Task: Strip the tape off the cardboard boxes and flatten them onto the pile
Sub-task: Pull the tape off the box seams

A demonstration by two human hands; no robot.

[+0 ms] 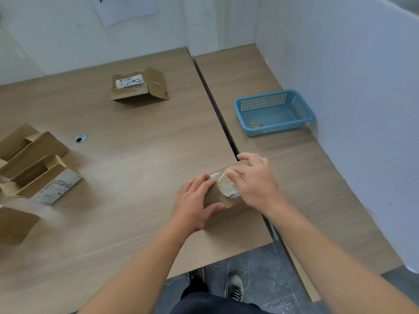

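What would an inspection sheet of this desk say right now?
Surface: two wood-grain tables, pushed together, narrow gap between.
Job's things: small brown cardboard box with clear tape at near edge; labelled brown box, flaps open, farther back; open brown boxes at left.
Clutter: blue plastic mesh basket holding scraps, right table.
Grippers: left hand grips small box; right hand over its tape, blurred.
Cables: nothing seen; one round grommet hole.
Surroundings: white walls, paper sheet, dark stone floor.
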